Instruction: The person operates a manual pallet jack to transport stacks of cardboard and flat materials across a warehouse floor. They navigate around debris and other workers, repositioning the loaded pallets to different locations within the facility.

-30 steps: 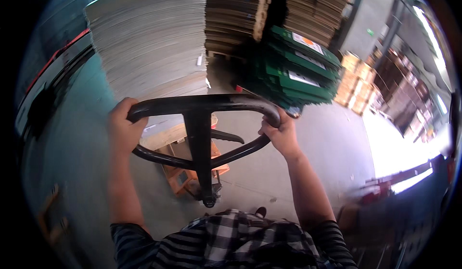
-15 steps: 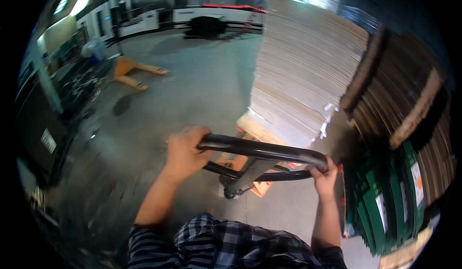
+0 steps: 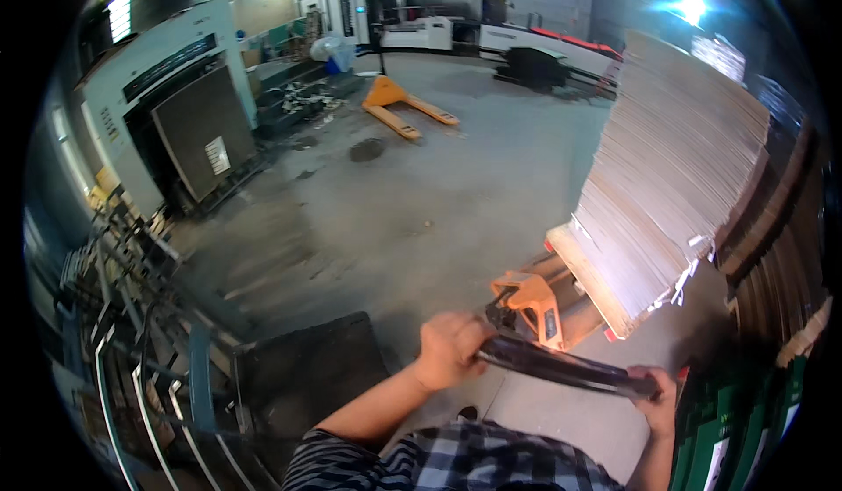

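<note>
Both hands grip the black handle (image 3: 561, 367) of an orange pallet jack (image 3: 533, 303). My left hand (image 3: 453, 351) is wrapped round its left end, and my right hand (image 3: 656, 398) round its right end. Beyond the handle, the jack's body stands against a wooden pallet (image 3: 589, 282). On that pallet rises a tall stack of flat cardboard sheets (image 3: 671, 171), with white scraps hanging from its lower edge. The jack's forks run in under the pallet and are mostly hidden.
A second orange pallet jack (image 3: 390, 105) stands farther off. To the left are a large machine (image 3: 189, 114), metal racks (image 3: 132, 359) and a dark flat slab (image 3: 307, 372). Green printed sheets (image 3: 732, 430) and more stacked cardboard (image 3: 781, 272) stand close on the right.
The view has swung left, so the stack and handle now appear farther right, and the machine and racks have come into sight. The handle appears lower, with both hands still on it.
</note>
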### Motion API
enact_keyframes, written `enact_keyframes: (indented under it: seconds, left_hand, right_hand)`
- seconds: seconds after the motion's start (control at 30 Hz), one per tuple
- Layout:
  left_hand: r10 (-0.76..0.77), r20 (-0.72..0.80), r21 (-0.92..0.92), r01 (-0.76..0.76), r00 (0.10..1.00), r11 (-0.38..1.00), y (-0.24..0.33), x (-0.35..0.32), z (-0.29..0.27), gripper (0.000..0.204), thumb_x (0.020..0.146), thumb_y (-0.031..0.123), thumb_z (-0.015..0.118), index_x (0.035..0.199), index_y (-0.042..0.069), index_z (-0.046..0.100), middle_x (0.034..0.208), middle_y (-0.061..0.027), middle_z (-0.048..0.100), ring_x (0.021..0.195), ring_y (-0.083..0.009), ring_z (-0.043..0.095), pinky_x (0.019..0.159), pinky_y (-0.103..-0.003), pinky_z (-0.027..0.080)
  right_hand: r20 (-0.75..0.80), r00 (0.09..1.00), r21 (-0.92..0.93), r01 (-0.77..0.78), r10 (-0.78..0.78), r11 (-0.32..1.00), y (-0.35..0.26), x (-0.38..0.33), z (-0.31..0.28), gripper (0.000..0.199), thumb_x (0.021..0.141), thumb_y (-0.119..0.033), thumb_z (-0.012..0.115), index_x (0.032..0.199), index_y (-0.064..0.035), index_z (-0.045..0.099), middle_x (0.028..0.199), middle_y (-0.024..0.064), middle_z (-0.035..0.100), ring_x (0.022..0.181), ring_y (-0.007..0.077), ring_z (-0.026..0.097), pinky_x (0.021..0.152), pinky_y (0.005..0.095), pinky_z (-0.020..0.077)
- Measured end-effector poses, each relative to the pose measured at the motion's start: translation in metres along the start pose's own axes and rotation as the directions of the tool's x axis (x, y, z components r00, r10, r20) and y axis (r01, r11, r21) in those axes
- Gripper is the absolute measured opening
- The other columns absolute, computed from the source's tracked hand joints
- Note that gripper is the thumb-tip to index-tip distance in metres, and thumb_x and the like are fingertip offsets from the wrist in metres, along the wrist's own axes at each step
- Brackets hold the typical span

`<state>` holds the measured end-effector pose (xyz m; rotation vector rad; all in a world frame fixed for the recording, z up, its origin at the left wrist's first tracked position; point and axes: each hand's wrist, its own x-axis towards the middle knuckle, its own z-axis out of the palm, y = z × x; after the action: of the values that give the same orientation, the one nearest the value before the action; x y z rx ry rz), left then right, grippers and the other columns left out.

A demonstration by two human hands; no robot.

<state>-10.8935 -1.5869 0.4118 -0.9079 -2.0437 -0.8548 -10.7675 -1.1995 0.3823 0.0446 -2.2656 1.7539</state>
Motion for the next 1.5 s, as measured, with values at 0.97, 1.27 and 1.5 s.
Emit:
enact_keyframes:
  seconds: [0.97,1.27,1.5]
  left_hand:
    - [-0.405,0.811,0.417,0.07,0.422,0.906,0.469,-0.253,0.028,0.042,0.069,0.037,0.069,0.099,0.009,0.06,0.087,-0.0124,0.064,0.081,-0.0295,0.064,0.068,-0.04,0.052]
    - [-0.473,0.746,0.443,0.18,0.469,0.878,0.529,-0.433,0.04,0.02,0.069,0.023,0.063,0.086,0.012,0.064,0.079,-0.0069,0.064,0.079,-0.0273,0.062,0.07,-0.041,0.047]
    - [-0.502,0.758,0.477,0.171,0.417,0.862,0.538,-0.352,0.017,0.021,0.07,0.019,0.061,0.09,0.016,0.067,0.082,-0.0084,0.067,0.081,-0.0266,0.065,0.074,-0.04,0.049]
  right_hand:
    - [0.687,0.655,-0.709,0.51,0.315,0.488,0.052,-0.331,-0.153,0.027,0.058,-0.034,0.069,0.075,-0.0126,0.07,0.077,0.0132,0.066,0.078,0.0315,0.065,0.072,0.0403,0.0511]
    - [0.643,0.735,-0.691,0.435,0.215,0.578,0.138,-0.505,-0.127,0.014,0.061,-0.027,0.066,0.067,-0.0144,0.065,0.068,0.0113,0.064,0.07,0.0321,0.063,0.069,0.045,0.0465]
    - [0.595,0.752,-0.755,0.403,0.282,0.517,0.086,-0.464,-0.146,0.017,0.063,-0.026,0.063,0.076,-0.0149,0.066,0.076,0.0113,0.066,0.076,0.0315,0.064,0.069,0.0443,0.0496]
